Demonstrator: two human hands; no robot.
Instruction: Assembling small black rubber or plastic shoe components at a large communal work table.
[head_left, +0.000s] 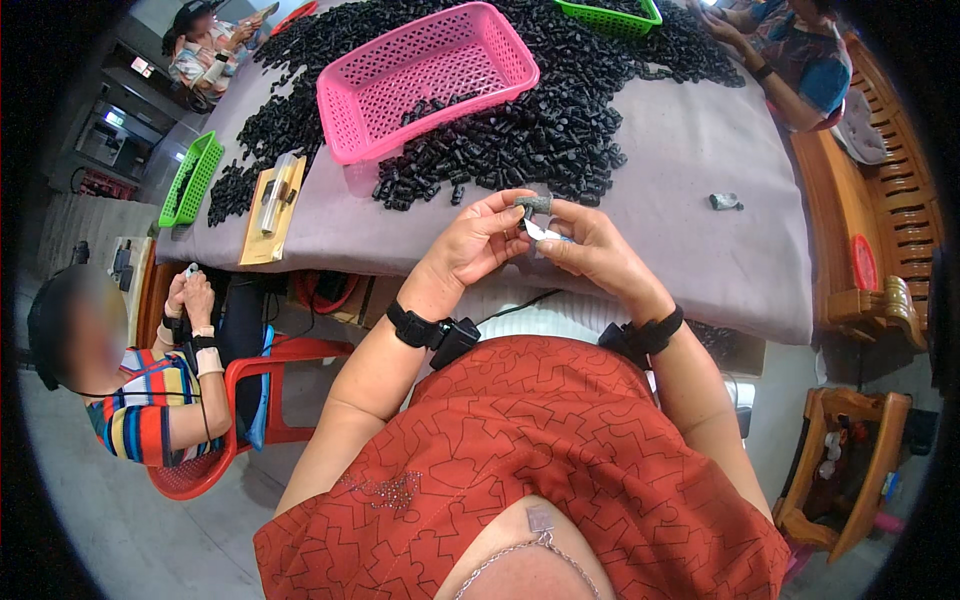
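Note:
Just over the table's near edge, both my hands are close together around a small dark grey cylindrical part. My left hand pinches it between thumb and fingers, with something small and dark under the thumb. My right hand is closed on a small white pointed tool tipped toward the part; its exact kind is hard to make out. Right index fingertip touches the part's side. Just beyond my fingers lies a heap of small black cylindrical parts.
A pink perforated basket rests on the heap. Green baskets stand at the left edge and far side. A yellowish board carries clear tubes. One grey part lies apart at right. Co-workers sit left, far left and far right.

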